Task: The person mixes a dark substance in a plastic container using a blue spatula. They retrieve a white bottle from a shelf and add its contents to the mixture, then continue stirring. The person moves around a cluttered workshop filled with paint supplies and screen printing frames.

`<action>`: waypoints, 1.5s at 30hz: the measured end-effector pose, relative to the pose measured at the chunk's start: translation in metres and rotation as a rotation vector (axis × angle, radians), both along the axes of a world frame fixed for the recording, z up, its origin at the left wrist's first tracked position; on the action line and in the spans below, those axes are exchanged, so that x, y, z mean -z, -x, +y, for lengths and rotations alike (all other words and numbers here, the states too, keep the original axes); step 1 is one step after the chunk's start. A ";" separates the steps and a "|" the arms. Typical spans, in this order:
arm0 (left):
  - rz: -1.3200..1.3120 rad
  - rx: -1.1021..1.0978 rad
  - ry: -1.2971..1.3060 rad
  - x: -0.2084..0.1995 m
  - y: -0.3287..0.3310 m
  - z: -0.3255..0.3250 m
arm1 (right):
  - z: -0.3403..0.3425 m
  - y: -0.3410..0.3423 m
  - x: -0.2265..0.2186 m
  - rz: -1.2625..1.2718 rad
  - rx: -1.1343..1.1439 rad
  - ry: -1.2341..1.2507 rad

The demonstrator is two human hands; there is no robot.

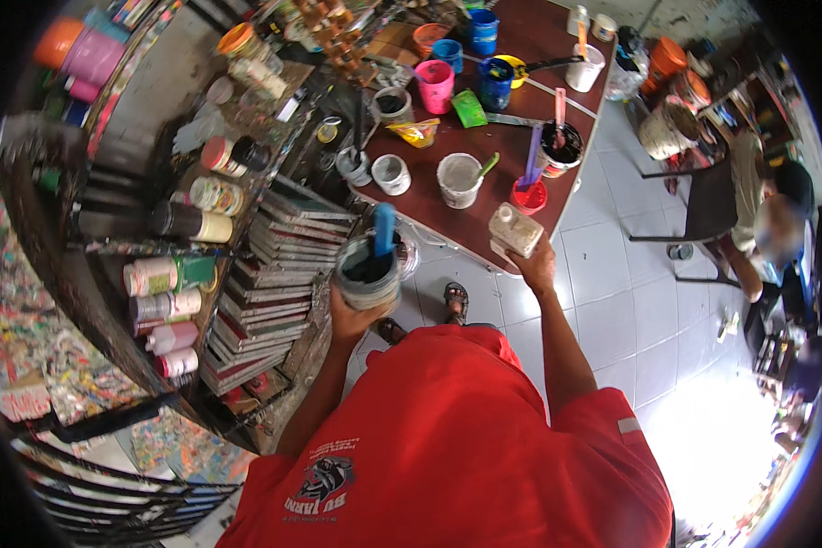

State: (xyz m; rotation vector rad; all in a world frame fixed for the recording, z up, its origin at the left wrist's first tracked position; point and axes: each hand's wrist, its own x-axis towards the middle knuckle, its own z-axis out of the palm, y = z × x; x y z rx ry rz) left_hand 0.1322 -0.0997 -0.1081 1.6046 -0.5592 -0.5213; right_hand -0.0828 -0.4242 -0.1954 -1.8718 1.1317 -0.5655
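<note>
My left hand is wrapped round a grey-smeared tub of dark paint, with a blue spatula standing up in it. In my right hand is a whitish squarish plastic bottle, gripped from below and tilted, at the near corner of the brown table. On that table, close to the bottle, are a small red cup with a purple stick and a white bucket with a green stick. A tub of black paint stands behind the red cup.
Several more paint pots, among them a pink cup and a blue cup, crowd the table's far part. Stacked framed screens and a shelf of bottles are at left. A seated person and a chair are at right.
</note>
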 end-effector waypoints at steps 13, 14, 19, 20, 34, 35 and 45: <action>-0.217 -0.060 0.056 -0.031 -0.001 -0.068 | 0.012 -0.043 -0.229 0.055 -0.293 0.735; -0.235 -0.075 0.046 -0.029 -0.003 -0.070 | 0.016 -0.047 -0.240 0.078 -0.309 0.780; -0.288 -0.139 0.063 -0.039 -0.006 -0.079 | 0.027 -0.067 -0.266 0.158 -0.393 0.990; -0.293 -0.146 0.050 -0.041 -0.006 -0.079 | 0.029 -0.070 -0.268 0.184 -0.392 1.015; -0.334 -0.185 0.038 -0.042 -0.009 -0.064 | 0.051 -0.098 -0.294 0.337 -0.537 1.214; -0.341 -0.187 0.040 -0.041 -0.009 -0.063 | 0.051 -0.100 -0.295 0.346 -0.545 1.232; -0.335 -0.186 0.013 -0.046 -0.012 -0.054 | 0.059 -0.107 -0.299 0.331 -0.554 1.224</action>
